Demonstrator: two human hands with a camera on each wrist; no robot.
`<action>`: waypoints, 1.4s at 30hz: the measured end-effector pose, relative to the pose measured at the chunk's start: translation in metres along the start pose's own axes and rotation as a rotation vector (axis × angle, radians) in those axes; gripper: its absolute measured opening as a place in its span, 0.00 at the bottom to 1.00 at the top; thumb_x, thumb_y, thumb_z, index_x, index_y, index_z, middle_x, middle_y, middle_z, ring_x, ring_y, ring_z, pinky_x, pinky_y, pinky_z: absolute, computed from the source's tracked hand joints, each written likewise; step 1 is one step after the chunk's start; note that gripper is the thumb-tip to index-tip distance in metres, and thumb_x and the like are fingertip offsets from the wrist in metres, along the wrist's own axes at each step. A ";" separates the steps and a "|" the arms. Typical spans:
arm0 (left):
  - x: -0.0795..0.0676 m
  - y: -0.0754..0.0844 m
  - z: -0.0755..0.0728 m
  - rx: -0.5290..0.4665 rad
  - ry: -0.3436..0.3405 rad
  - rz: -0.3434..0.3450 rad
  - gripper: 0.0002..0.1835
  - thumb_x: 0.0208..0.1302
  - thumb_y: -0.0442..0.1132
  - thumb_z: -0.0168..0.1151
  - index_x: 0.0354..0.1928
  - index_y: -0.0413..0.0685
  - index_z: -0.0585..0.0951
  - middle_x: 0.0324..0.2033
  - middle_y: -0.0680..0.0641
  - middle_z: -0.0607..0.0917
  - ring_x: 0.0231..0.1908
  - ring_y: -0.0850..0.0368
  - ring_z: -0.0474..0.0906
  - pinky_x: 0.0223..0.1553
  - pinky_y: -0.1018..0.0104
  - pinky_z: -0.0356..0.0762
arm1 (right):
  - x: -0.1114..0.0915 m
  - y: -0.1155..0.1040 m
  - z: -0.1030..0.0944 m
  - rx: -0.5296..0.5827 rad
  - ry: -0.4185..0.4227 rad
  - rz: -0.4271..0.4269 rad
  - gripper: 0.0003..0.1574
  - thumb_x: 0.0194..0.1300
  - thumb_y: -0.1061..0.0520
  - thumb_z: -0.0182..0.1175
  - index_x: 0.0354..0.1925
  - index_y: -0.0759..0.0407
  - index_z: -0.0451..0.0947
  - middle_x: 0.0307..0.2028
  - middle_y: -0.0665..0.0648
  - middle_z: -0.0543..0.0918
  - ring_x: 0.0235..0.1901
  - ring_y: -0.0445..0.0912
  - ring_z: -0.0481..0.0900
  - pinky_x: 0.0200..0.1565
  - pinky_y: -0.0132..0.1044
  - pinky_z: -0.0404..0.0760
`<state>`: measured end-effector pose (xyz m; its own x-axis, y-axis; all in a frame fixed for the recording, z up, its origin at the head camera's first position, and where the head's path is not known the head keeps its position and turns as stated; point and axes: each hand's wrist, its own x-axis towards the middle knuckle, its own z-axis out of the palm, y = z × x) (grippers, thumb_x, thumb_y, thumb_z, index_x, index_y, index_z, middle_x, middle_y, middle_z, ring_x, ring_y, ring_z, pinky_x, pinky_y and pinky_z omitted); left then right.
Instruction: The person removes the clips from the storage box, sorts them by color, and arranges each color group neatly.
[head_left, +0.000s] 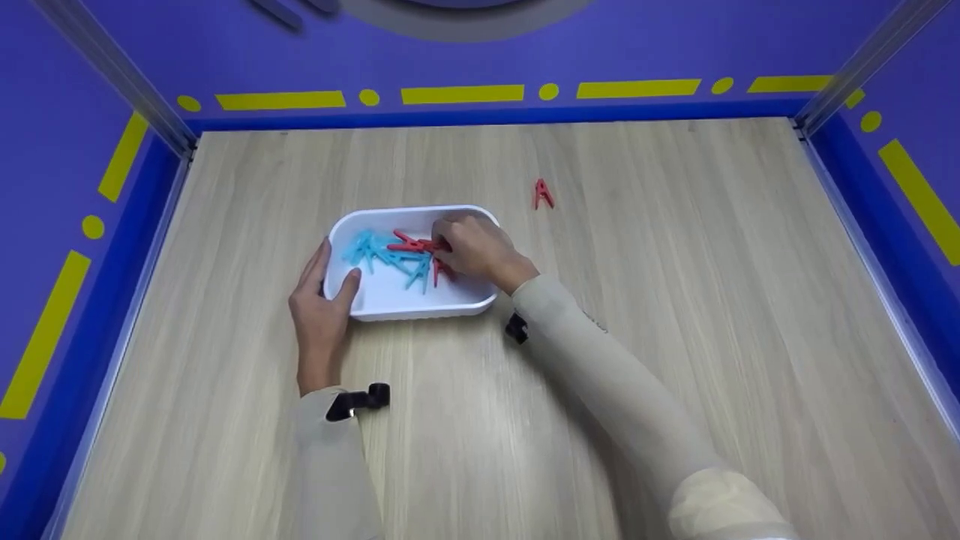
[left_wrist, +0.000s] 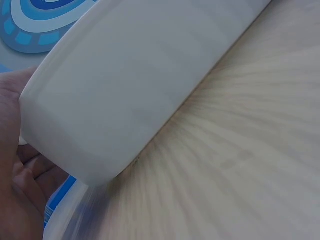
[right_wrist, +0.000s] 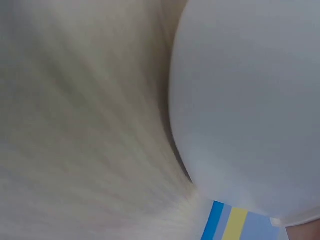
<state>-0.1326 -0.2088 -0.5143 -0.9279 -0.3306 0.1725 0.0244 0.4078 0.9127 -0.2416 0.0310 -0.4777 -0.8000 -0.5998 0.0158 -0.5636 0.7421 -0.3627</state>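
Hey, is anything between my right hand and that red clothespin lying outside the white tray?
Yes: the white tray's rim at its far right corner. Your right hand reaches inside, while the red clothespin lies beyond that corner. Past the rim, only tabletop shows between them.

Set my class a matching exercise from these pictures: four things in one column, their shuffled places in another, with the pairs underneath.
1. left hand
2. right hand
3. blue clothespins
4. lone red clothespin

A. lying inside the white tray
B. on the tabletop, outside the tray
C. reaching into the tray, at the red clothespins
D. holding the tray's end, thumb inside the rim

Pairs: 1-D, 2-C, 3-A, 4-B
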 end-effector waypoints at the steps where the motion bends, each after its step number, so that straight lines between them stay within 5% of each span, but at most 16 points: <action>1: 0.000 0.000 0.000 -0.001 0.001 0.001 0.37 0.74 0.42 0.70 0.79 0.44 0.67 0.78 0.47 0.69 0.78 0.54 0.61 0.76 0.63 0.62 | 0.000 0.000 0.000 0.005 -0.004 0.003 0.11 0.77 0.53 0.66 0.50 0.58 0.85 0.37 0.55 0.86 0.34 0.47 0.79 0.36 0.35 0.79; 10: 0.001 -0.001 0.000 -0.013 0.017 0.021 0.36 0.73 0.39 0.70 0.78 0.42 0.69 0.77 0.45 0.71 0.78 0.53 0.62 0.76 0.62 0.62 | 0.000 0.000 -0.003 0.069 -0.016 0.017 0.14 0.75 0.52 0.68 0.53 0.58 0.84 0.44 0.55 0.85 0.39 0.47 0.79 0.44 0.36 0.82; 28: 0.000 -0.002 0.001 -0.013 0.005 0.004 0.37 0.74 0.44 0.70 0.79 0.45 0.68 0.77 0.48 0.70 0.78 0.56 0.61 0.76 0.64 0.61 | -0.003 0.007 -0.005 0.294 0.147 -0.041 0.18 0.73 0.56 0.71 0.57 0.61 0.85 0.52 0.56 0.84 0.53 0.46 0.84 0.61 0.33 0.81; 34: 0.000 -0.003 0.002 -0.031 0.010 0.013 0.36 0.74 0.42 0.70 0.79 0.44 0.68 0.77 0.47 0.70 0.78 0.55 0.61 0.76 0.64 0.61 | -0.007 0.009 -0.005 0.327 0.205 -0.095 0.18 0.72 0.58 0.71 0.57 0.62 0.86 0.51 0.56 0.85 0.53 0.46 0.84 0.61 0.32 0.81; 42: 0.001 -0.003 0.002 -0.045 0.015 0.021 0.35 0.73 0.39 0.70 0.78 0.42 0.69 0.77 0.46 0.71 0.77 0.54 0.62 0.76 0.65 0.62 | -0.017 0.017 -0.017 0.414 0.337 -0.170 0.17 0.69 0.59 0.73 0.54 0.63 0.88 0.49 0.57 0.85 0.52 0.46 0.85 0.58 0.43 0.85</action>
<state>-0.1340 -0.2083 -0.5173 -0.9214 -0.3352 0.1967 0.0607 0.3759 0.9247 -0.2409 0.0589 -0.4688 -0.7649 -0.5213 0.3785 -0.6169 0.4234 -0.6634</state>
